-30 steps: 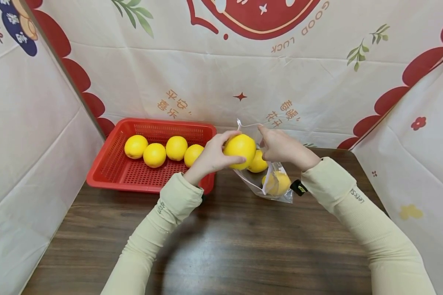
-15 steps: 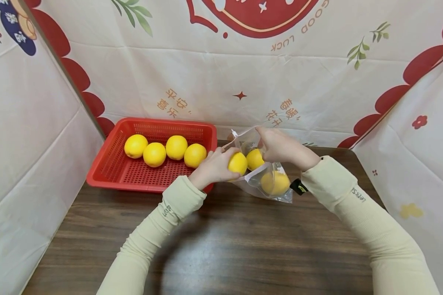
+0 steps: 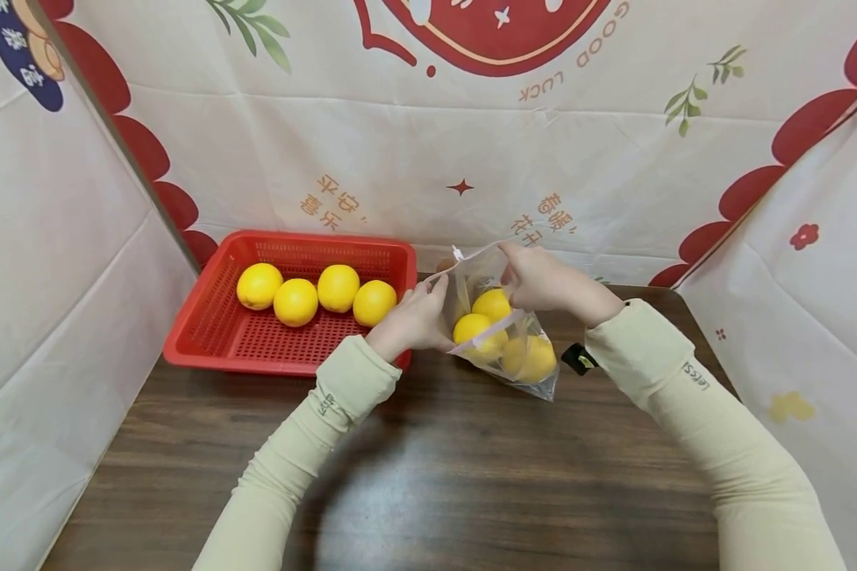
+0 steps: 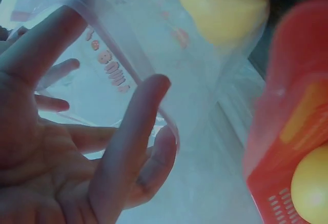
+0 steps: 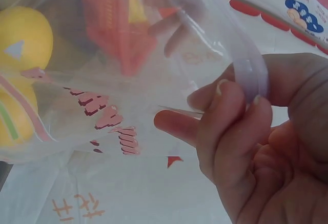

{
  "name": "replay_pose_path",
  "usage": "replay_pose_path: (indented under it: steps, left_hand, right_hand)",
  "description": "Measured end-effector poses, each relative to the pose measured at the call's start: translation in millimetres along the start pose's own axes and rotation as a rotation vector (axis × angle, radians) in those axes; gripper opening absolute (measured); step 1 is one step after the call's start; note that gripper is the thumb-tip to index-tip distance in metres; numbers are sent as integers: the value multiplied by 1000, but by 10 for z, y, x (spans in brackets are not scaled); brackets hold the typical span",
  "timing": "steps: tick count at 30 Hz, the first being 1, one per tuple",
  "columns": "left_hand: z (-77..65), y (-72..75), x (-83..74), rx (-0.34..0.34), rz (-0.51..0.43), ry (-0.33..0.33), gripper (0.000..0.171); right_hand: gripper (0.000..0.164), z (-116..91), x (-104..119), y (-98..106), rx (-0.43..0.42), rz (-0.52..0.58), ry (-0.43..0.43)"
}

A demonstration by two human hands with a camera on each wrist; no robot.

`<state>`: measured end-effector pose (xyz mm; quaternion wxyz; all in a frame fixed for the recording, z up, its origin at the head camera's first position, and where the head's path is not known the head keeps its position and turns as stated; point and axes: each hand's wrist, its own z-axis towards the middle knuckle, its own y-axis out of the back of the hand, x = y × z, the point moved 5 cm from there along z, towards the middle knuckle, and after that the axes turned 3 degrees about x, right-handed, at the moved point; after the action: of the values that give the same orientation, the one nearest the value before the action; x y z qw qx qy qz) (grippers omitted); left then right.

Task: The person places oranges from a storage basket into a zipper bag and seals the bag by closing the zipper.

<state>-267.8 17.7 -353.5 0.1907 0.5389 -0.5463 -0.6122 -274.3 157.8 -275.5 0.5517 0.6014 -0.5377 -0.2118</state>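
Observation:
A clear plastic slider zip bag lies on the table with its mouth spread, holding 3 yellow oranges. My left hand is at the left side of the mouth, fingers extended. In the left wrist view, the fingers touch the bag's rim and hold no fruit. My right hand pinches the far edge of the bag between thumb and fingers, as the right wrist view shows with the hand on the rim.
Left of the bag stands a red perforated basket with several yellow oranges in it. Brown wooden table stretches in front. Printed cloth walls enclose the back and both sides.
The orange in my left hand went down into the bag's mouth and was let go; it now lies beside the other two. My right hand has kept its hold on the bag's edge.

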Motion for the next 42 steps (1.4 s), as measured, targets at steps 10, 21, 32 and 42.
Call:
replay_pose_path:
  steps: [10, 21, 32, 42]
  left_hand:
    - [-14, 4, -47, -24, 5, -8, 105]
    - [5, 28, 48, -26, 24, -68, 90]
    - [67, 420, 205, -16, 26, -126, 47]
    - [309, 541, 692, 62, -41, 94, 44]
  right_hand:
    - [82, -6, -71, 1, -4, 35, -26]
    - [81, 5, -51, -15, 0, 11, -5]
    - [79, -32, -73, -14, -52, -32, 14]
    - [79, -74, -74, -8, -50, -47, 23]
